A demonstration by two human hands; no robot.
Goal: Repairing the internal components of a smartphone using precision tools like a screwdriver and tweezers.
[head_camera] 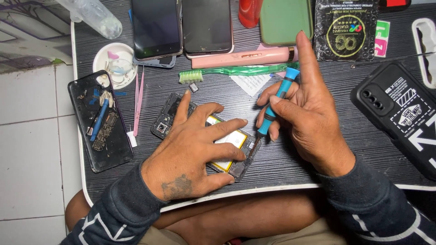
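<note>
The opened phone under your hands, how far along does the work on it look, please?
Done: the back cover is off and lies to the left, exposing the battery. In hand: the left hand pins the opened phone while the right hand sets a blue screwdriver at its right edge. Left: the phone remains uncovered.

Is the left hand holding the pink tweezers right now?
No, the left hand lies flat on the opened phone; the pink tweezers lie apart on the table.

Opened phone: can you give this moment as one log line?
left hand: pressing opened phone | right hand: holding blue screwdriver, tip at phone edge
</note>
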